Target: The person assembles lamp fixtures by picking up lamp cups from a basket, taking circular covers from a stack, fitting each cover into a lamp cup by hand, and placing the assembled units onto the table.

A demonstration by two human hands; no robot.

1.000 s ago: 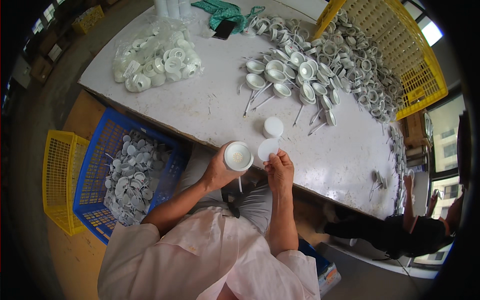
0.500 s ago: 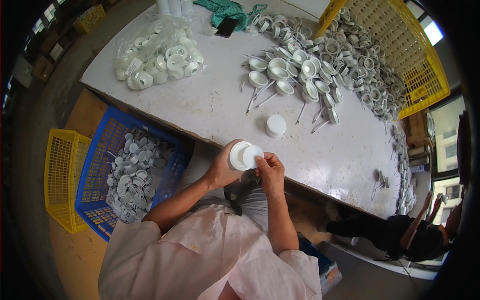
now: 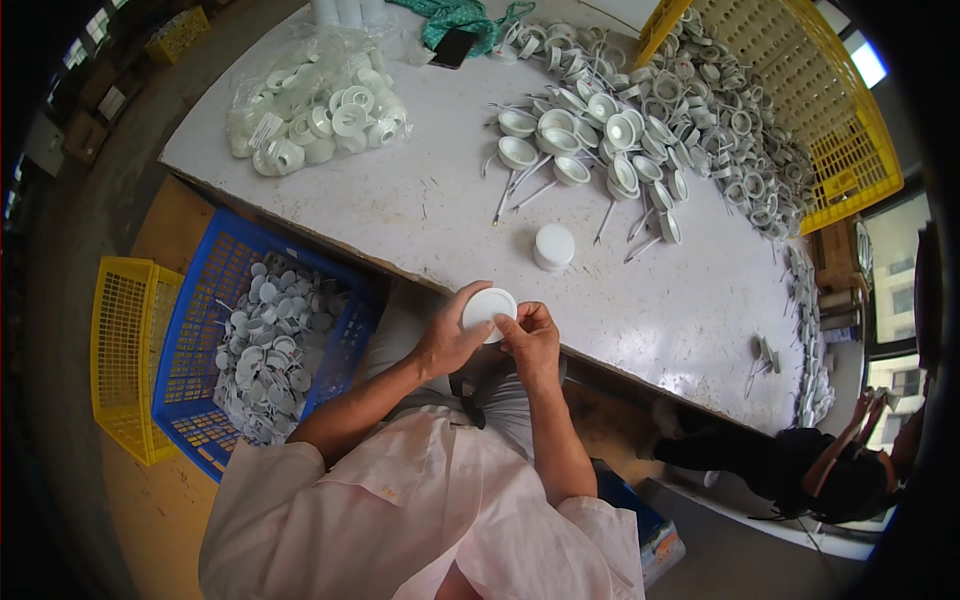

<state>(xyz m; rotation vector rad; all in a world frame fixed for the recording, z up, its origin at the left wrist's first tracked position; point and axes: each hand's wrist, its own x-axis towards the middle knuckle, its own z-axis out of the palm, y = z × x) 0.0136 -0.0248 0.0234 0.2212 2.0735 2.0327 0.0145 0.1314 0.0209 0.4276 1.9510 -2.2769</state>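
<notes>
Above my lap, by the table's near edge, my left hand [image 3: 448,338] is closed around a round white lamp housing [image 3: 468,312]. A thin white disc [image 3: 490,307] lies inside the housing's raised rim, facing up. My right hand [image 3: 535,345] has its thumb on the disc's right lower edge, with the fingers curled beside it. On the table just beyond my hands stands a short stack of white discs [image 3: 553,247]. Farther off lie several round white lamp housings with wire leads [image 3: 570,170].
A tipped yellow basket [image 3: 850,185] spills a heap of white rings at far right. A clear bag of white rings [image 3: 315,120] sits far left, near a phone [image 3: 454,49] and green cloth [image 3: 470,22]. Left below stands a blue basket [image 3: 190,330] of lamp parts; another person [image 3: 840,470] is at right.
The disc has moved left from overlapping the housing's right side and now lies within its rim. My right thumb has shifted onto the disc's edge.
</notes>
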